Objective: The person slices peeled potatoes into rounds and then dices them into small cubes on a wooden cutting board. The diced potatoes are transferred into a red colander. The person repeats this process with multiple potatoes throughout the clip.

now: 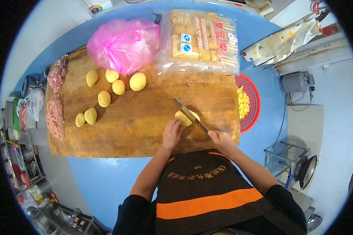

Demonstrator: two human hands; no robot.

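A peeled potato lies on the large wooden cutting board, right of its middle. My left hand holds the near left part of the potato, fingertips bent against it. The handle of a kitchen knife is in my right hand, and the blade crosses the potato diagonally. Whether the blade has cut into it is hard to tell. Several more peeled potatoes, among them a large one, sit whole on the board to the left and farther back.
A tied pink plastic bag and a clear pack of skewered tofu occupy the board's far side. Ground or chopped meat lines its left edge. Past the right edge, lower down, a red basket holds yellow diced pieces.
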